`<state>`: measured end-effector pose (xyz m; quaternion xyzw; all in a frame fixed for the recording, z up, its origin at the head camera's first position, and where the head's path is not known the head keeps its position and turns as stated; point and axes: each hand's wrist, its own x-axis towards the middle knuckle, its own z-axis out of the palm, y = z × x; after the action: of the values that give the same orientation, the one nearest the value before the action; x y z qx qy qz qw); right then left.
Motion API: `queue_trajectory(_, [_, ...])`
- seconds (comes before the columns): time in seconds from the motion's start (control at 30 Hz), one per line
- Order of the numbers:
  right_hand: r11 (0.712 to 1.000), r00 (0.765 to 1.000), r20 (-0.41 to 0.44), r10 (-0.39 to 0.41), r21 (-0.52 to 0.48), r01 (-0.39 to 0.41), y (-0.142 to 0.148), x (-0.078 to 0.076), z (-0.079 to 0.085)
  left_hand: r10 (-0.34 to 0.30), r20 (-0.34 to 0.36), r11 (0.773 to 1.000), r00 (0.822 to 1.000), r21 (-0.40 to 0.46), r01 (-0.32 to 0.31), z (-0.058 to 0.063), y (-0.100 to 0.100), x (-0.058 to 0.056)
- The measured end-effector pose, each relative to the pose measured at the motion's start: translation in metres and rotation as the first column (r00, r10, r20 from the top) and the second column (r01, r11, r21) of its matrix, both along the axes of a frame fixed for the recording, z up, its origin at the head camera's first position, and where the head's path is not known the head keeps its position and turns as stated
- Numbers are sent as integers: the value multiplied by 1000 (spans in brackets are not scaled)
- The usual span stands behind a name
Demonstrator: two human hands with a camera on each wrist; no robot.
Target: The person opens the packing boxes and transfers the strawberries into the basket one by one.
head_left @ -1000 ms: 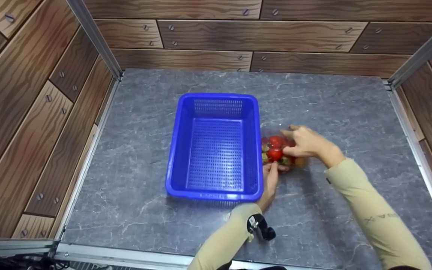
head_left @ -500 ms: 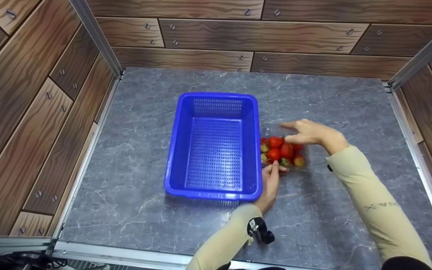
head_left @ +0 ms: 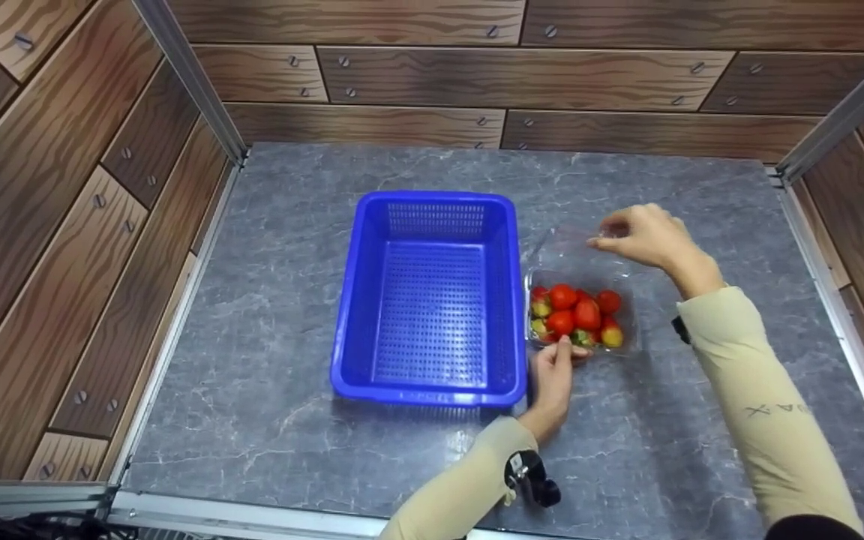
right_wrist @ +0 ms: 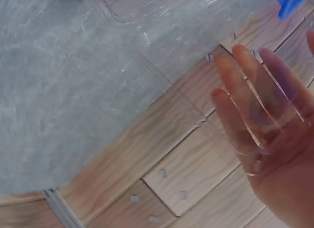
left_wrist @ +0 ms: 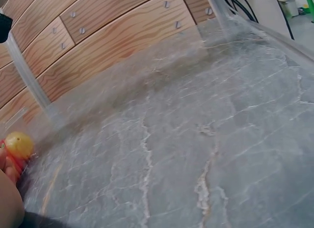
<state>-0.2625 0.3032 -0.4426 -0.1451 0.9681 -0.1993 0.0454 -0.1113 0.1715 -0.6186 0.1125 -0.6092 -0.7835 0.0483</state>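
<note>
A clear plastic clamshell box [head_left: 631, 337] of small round red and yellow-green fruits [head_left: 586, 315] lies right of the blue basket [head_left: 432, 393]. My left hand [head_left: 552, 382] holds the box's near edge, thumb at the rim and fingers along the front side. The left wrist view shows only part of that hand [left_wrist: 9, 203] at the left edge, beside a yellow fruit [left_wrist: 19, 144]. Behind the box its clear lid [head_left: 571, 238] stands raised, with my right hand [head_left: 649, 236] at its edge. Straight, slightly spread fingers [right_wrist: 252, 85] show through the clear plastic in the right wrist view.
The blue basket has perforated walls and nothing inside. Grey marbled tabletop [head_left: 267, 315] lies under everything. Wood-patterned panels [head_left: 432, 75] close off the back and both sides, with metal rails [head_left: 252, 517] along the edges.
My right hand has moved up and to the right, away from the fruits, and the lid now stands raised. My left hand and the box have shifted slightly toward me and rightward.
</note>
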Motion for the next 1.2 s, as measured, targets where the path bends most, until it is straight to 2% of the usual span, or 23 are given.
queue_trajectory(0.07, [989, 995, -59, -84, -129, 76, 7, -2, -7, -3, -4, 1000, 1000, -20, 3, 1, 1, 2])
queue_trajectory(0.1, [972, 988, -86, -129, -209, 108, 11, -3, -11, -3, -8, 1000, 1000, -18, 2, 1, 2, 3])
queue_trajectory(0.13, [943, 979, -107, -176, -304, 136, 15, -3, -17, -6, -9, 1000, 1000, -11, 6, 0, 3, 4])
queue_trajectory(0.17, [897, 969, -116, -219, -414, 153, 18, -4, -24, -8, -11, 1000, 1000, -1, 8, 0, 3, 5])
queue_trajectory(0.2, [831, 963, -105, -247, -535, 155, 21, -4, -31, -8, -15, 1000, 1000, 10, 8, 0, 4, 6])
queue_trajectory(0.23, [744, 960, -86, -266, -652, 148, 24, -4, -38, -8, -15, 1000, 1000, 13, 9, -1, 4, 7])
queue_trajectory(0.27, [644, 959, -67, -275, -754, 132, 26, -4, -45, -9, -16, 1000, 1000, 21, 9, -1, 5, 8])
queue_trajectory(0.3, [531, 960, -48, -276, -840, 111, 28, -3, -53, -9, -19, 1000, 1000, 24, 10, -1, 5, 8])
queue_trajectory(0.37, [301, 967, 9, -253, -950, 87, 31, -2, -66, -9, -24, 1000, 1000, 19, 9, 3, 4, 10])
queue_trajectory(0.4, [213, 971, 40, -237, -973, 92, 33, -1, -72, -8, -29, 1000, 1000, 9, 8, 6, 3, 11])
queue_trajectory(0.43, [148, 973, 72, -219, -983, 106, 34, 1, -77, -9, -33, 1000, 999, 4, 9, 10, 1, 12])
queue_trajectory(0.5, [78, 974, 145, -176, -984, 161, 37, 4, -86, -13, -37, 1000, 999, 2, 13, 21, -2, 15])
queue_trajectory(0.57, [57, 967, 222, -123, -971, 231, 39, 8, -93, -12, -54, 1000, 998, -13, 12, 28, -5, 17])
queue_trajectory(0.63, [67, 957, 278, -79, -957, 283, 42, 12, -98, -15, -57, 1000, 998, -11, 15, 32, -7, 18])
queue_trajectory(0.67, [81, 952, 298, -63, -950, 302, 43, 14, -100, -18, -53, 1000, 998, -12, 17, 32, -7, 18])
queue_trajectory(0.7, [81, 947, 317, -46, -944, 320, 44, 16, -103, -22, -50, 1000, 999, -8, 21, 31, -6, 17])
queue_trajectory(0.83, [82, 931, 365, -11, -928, 364, 48, 20, -112, -41, -21, 999, 999, 7, 41, 18, -2, 12])
queue_trajectory(0.97, [80, 912, 409, 21, -910, 406, 51, 22, -121, -49, -27, 998, 998, 40, 50, 2, 2, 6])
queue_trajectory(1.03, [75, 896, 442, 40, -896, 438, 51, 22, -124, -55, -30, 996, 998, 64, 57, -2, 2, 5])
queue_trajectory(1.13, [54, 865, 497, 67, -868, 494, 51, 22, -129, -71, -34, 991, 997, 115, 74, -5, 1, 4])
queue_trajectory(1.2, [60, 846, 527, 74, -850, 524, 50, 23, -130, -82, -34, 985, 996, 148, 86, -6, 1, 4])
